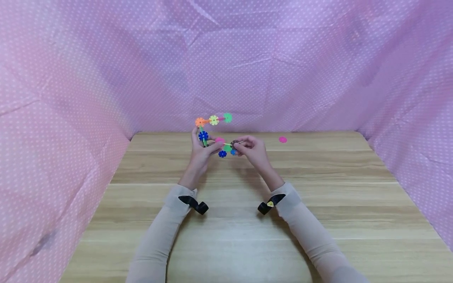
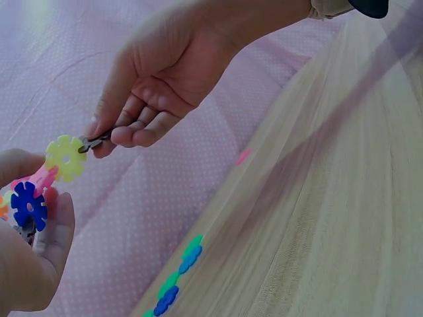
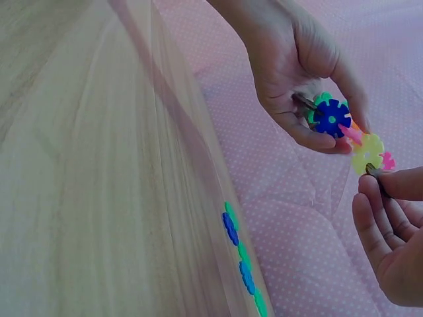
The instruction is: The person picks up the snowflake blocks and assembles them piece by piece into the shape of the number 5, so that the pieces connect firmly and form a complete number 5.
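Left hand grips the multicoloured notched-plastic-disc chain, right hand pinches a dark brown notched disc at its pale yellow disc; square, gentle pressure should serve!

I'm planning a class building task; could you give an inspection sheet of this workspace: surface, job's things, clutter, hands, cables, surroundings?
Surface: wood-grain table
Job's things: linked notched discs held up; row of green and blue discs and lone pink disc on the table
Clutter: nothing seen
Hands: left hand grips the linked discs; right hand pinches a dark disc at a yellow disc's edge
Cables: nothing seen
Surroundings: pink dotted cloth behind and on both sides
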Motion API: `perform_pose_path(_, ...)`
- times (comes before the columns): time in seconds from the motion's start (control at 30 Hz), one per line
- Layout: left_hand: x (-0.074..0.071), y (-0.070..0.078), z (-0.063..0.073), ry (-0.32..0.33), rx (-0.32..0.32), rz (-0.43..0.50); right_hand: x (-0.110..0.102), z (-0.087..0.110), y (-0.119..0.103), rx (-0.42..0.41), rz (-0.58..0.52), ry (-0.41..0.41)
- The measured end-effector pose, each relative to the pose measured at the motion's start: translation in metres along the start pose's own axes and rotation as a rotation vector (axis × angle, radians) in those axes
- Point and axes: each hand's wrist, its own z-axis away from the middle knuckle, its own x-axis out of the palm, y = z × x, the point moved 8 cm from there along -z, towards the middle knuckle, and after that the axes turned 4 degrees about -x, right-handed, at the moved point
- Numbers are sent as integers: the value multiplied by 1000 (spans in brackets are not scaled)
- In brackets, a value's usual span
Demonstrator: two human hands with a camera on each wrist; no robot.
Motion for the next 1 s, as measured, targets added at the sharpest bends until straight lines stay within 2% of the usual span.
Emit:
perform_pose_path(0.37,-2,-7,-1,29,-39,-88,0,0,7,-27,-21,33)
perform_pose_path(0.57,-5,-8,-1,45,-46,-92,2,0,7,-33,-50,41)
perform_pose_path(0.8,-5,-5,-2,63,-7,-62,6,0,3,-50,-69,34)
perform_pose_path(1.0,-5,-3,-1,67,-10,-71,8,1,2,-62,-69,22)
